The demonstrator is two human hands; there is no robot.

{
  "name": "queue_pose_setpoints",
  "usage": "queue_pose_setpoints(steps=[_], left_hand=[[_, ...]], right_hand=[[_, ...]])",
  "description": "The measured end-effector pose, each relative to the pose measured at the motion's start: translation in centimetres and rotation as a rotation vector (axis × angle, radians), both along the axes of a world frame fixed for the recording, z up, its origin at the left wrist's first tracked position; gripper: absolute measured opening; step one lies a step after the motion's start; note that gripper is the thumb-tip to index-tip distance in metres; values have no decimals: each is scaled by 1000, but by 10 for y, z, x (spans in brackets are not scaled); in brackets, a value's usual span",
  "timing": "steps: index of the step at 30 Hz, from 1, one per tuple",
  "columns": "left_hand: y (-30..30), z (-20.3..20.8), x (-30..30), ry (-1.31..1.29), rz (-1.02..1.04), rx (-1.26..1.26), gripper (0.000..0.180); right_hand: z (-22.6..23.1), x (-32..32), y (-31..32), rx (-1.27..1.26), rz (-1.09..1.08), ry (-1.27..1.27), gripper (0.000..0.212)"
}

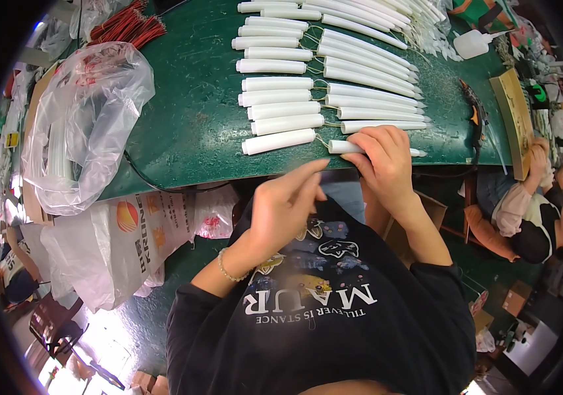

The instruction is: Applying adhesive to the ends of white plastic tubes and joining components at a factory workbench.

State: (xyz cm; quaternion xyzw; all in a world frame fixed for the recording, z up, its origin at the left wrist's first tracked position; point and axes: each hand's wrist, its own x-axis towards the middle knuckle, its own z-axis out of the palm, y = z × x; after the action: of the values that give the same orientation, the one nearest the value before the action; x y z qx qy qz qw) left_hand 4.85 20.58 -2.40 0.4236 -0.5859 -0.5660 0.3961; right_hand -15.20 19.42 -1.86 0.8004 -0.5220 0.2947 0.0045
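Note:
White candle-shaped tubes (pixel 364 83) lie in a row across the green table, each with a pale pointed tip and thin wires at its blunt end. The wires run to shorter white tubes (pixel 277 95) lined up on their left. My right hand (pixel 385 157) is closed around the nearest candle-shaped tube (pixel 342 147) at the table's front edge, hiding its middle. A short white tube (pixel 279 141) lies to the left, wired to it. My left hand (pixel 288 204), slightly blurred, hovers just off the edge with its index finger stretched out, holding nothing I can see.
A clear plastic bag (pixel 90 118) sits at the left, below a bundle of red wires (pixel 125 26). At the right are a black-and-orange tool (pixel 474 118), a white squeeze bottle (pixel 472 44) and a cardboard piece (pixel 513 122), with another person's hand (pixel 539 158) on it.

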Motion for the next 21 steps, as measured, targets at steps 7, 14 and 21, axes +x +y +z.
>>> queue_pose_setpoints(steps=[7, 14, 21], left_hand=[[-40, 11, 28, -719, 242, -846, 27], [-43, 18, 29, -806, 24, -842, 29], [-36, 9, 31, -455, -52, -748, 32]], right_hand=[[0, 0, 0, -21, -5, 14, 26], [0, 1, 0, -27, 11, -13, 27], [12, -2, 4, 59, 76, -168, 28]])
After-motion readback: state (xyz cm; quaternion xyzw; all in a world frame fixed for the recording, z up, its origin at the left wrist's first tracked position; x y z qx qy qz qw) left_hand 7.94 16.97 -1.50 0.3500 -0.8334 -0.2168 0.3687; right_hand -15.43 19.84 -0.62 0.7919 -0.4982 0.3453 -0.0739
